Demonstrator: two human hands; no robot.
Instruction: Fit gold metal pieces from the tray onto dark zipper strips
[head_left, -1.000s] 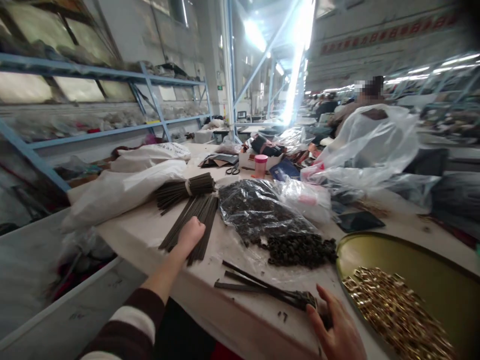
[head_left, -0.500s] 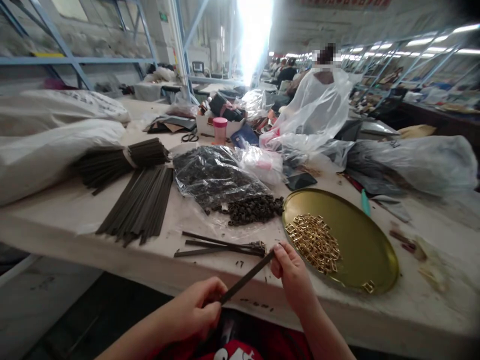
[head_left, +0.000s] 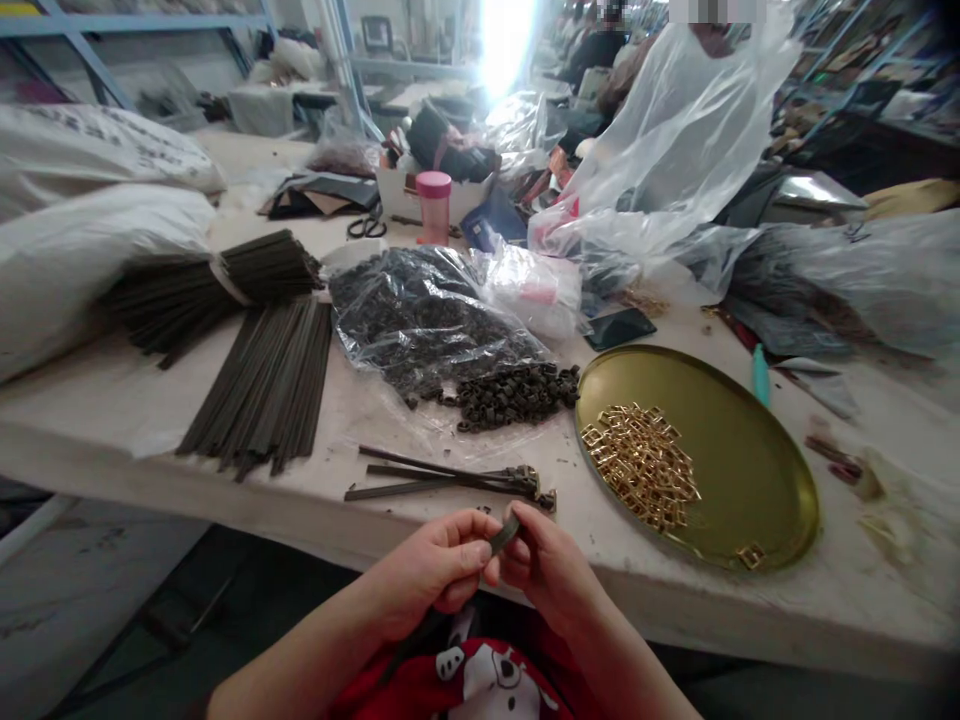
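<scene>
Between my two hands, just off the table's front edge, is a dark strap [head_left: 504,537] with its end curved over. My left hand [head_left: 450,560] is closed on it, thumb on top. My right hand [head_left: 551,560] pinches the bent end; its fingertips are partly hidden. Just beyond lie several straps with buckles [head_left: 450,478] at their right ends. To the right, gold buckles [head_left: 641,465] are heaped on a round gold tray [head_left: 739,450], and a separate buckle [head_left: 748,557] lies by its near rim. Small black loops [head_left: 517,397] spill from a clear plastic bag [head_left: 427,310].
Loose dark strips [head_left: 262,385] and a tied bundle of strips [head_left: 217,285] lie at left, against white sacks [head_left: 97,240]. Farther back are scissors [head_left: 367,225], a pink-lidded jar [head_left: 433,208] and plastic sheeting [head_left: 675,160]. A teal-handled tool [head_left: 760,375] lies beyond the tray.
My hands have come together, where before they held the strap stretched between them. The strap's end is now bent over. The view has tilted down.
</scene>
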